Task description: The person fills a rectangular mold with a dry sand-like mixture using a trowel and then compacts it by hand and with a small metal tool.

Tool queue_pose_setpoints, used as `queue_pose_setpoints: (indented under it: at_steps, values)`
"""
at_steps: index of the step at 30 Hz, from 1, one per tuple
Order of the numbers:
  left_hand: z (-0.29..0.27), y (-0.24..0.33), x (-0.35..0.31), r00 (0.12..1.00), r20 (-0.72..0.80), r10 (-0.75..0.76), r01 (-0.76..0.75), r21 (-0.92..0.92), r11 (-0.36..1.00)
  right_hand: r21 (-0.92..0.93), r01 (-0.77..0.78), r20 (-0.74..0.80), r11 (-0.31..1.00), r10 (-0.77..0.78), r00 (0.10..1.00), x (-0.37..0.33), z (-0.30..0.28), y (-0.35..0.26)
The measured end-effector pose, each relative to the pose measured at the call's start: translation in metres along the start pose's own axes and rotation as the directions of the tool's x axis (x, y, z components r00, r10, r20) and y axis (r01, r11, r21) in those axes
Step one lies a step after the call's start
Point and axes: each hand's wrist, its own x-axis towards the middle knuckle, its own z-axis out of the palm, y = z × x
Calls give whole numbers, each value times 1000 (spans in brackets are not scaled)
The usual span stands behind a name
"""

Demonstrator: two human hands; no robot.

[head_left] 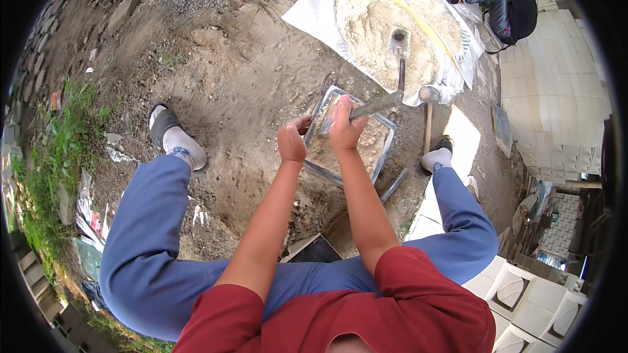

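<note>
A rectangular metal mould (383,168) sits on the dirt in front of me, with sandy mix inside. My right hand (347,127) is over the mould, closed around a grey bar-like metal tool (379,105) that points away to the right. The tool's exact kind I cannot make out. At the mould's left side, my left hand (292,138) has its fingers stretched toward the rim, and it appears to hold nothing. Whether its fingertips touch the rim is unclear.
Beyond the mould, a white sack sheet (314,13) bears pale sandy mix (360,23) and a shovel (401,72). A long-handled hammer (428,111) lies by my right foot. A metal bar (394,184) lies beside the mould. Another person (513,13) sits far right; pale blocks (549,78) are stacked nearby.
</note>
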Motion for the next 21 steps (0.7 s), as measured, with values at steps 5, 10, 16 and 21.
queue_pose_setpoints:
  at_steps: [5,10,16,21]
  values:
    - [0,5,-5,999,29,35,-36,31,999,97,11,-28,995,-9,1000,13,-5,-17]
    - [2,7,-7,993,80,91,-106,197,975,-144,4,23,990,-1,1000,22,-11,6]
    - [6,7,-14,985,88,150,-171,345,923,206,92,-44,974,-84,995,37,-16,-6]
    - [9,13,0,991,23,132,-111,692,713,140,-11,-38,990,17,999,54,-18,-3]
